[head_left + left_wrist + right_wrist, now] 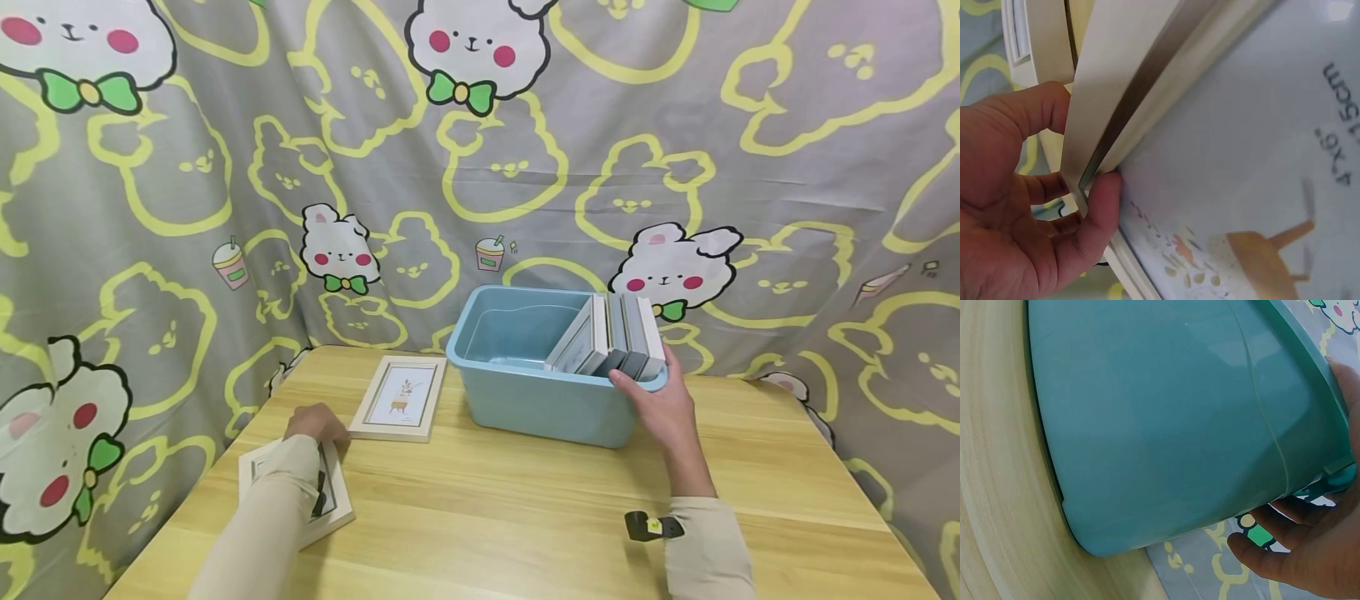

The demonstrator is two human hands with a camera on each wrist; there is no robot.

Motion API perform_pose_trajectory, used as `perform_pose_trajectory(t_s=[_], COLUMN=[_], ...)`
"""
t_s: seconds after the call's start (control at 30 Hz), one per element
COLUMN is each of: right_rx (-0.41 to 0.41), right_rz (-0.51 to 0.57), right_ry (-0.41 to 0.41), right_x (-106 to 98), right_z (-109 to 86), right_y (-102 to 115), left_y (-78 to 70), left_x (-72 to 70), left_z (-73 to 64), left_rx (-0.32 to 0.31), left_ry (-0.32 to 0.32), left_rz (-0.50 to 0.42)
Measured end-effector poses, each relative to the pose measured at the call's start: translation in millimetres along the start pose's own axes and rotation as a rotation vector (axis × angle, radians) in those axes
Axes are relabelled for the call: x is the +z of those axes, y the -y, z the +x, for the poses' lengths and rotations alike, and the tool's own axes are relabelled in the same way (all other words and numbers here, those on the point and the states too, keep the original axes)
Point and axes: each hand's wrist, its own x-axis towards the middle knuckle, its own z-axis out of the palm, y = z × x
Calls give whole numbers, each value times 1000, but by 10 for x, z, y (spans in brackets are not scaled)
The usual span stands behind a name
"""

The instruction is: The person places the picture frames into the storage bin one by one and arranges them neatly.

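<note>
A pale wooden picture frame point(337, 500) lies at the near left of the table, partly hidden under the left forearm. My left hand point(315, 423) pinches its far edge; in the left wrist view the thumb and fingers sit on either side of the moulding point(1107, 81). Close by lies a second picture frame point(361, 417) with a potted-plant print, face up. My right hand point(666, 404) grips the right end of a blue plastic bin point(540, 408), thumb at the front corner of the rim. Several picture frames point(615, 337) stand leaning together inside the bin's right end.
The wooden table point(525, 517) carries everything. A grey curtain point(525, 183) with cartoon animals hangs behind and at both sides, close to the bin's back. A small black device point(652, 526) is strapped at the right wrist.
</note>
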Motion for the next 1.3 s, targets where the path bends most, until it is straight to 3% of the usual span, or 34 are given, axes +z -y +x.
perform_pose_trajectory(t_s=[0.43, 0.7, 1.0, 1.3], right_rx=[19, 18, 17, 15], right_rz=[-4, -14, -25, -15], right_ry=[3, 7, 16, 14], right_x=[26, 20, 23, 12], right_z=[-9, -5, 12, 2], right_y=[0, 13, 8, 18], left_y=[-2, 18, -16, -114], left_x=[14, -21, -98, -153], left_z=[-157, -74, -84, -74], left_rx=[24, -16, 38, 77], left_ry=[-125, -149, -232, -366], left_rz=[-10, -7, -28, -29])
